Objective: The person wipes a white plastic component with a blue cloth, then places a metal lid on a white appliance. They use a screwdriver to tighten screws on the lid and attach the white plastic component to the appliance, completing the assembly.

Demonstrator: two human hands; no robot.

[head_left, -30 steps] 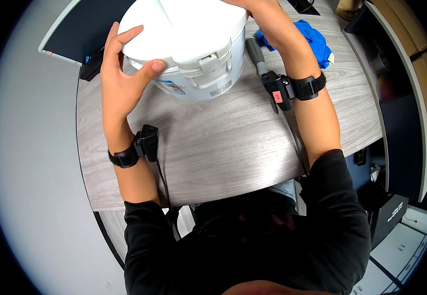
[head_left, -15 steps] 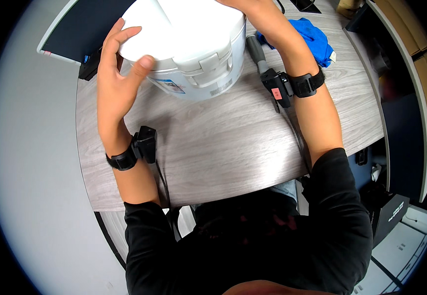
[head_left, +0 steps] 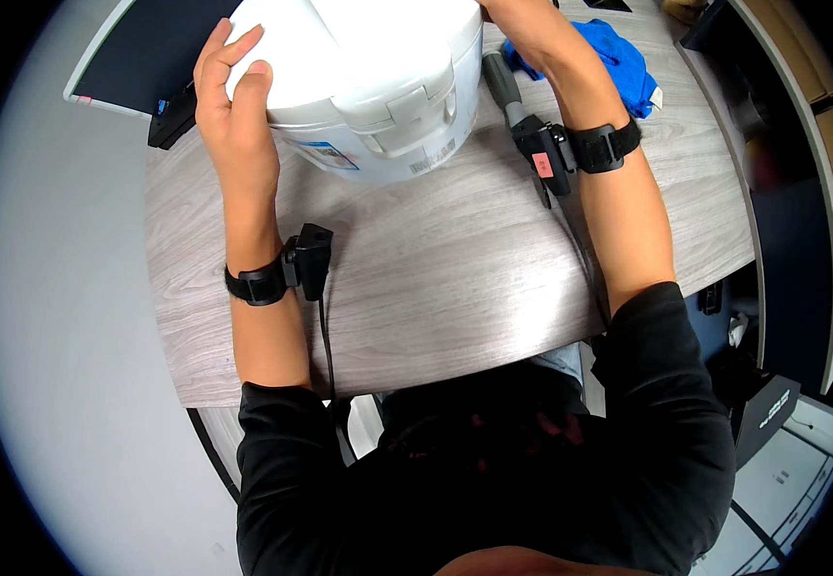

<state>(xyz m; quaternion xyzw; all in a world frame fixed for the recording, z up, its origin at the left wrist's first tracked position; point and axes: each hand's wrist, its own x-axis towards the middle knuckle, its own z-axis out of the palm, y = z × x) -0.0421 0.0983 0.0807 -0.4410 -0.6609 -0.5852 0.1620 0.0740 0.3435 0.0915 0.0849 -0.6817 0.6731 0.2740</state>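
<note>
A white lidded bucket with a see-through pale lower wall stands at the top of the view, its far side cut off. A latch or handle piece shows on its front, and a printed label sits below the lid's edge. Against the left side of the lid, my left hand grips with bent fingers, thumb up on the rim. Only a sliver of my right hand shows, at the bucket's right side by the upper edge; its fingers are hidden. Each wrist wears a black strapped device with a cable.
Right of the bucket lies a grey-handled tool, partly covered by the wrist device. A crumpled blue cloth is beyond my right forearm. A dark monitor-like panel stands left, shelving right, and the wooden desk between.
My left hand has moved inward and up; its fingers are drawn closer together and its thumb has shifted from the front rim to the lid's left side. The whole view has shifted slightly.
</note>
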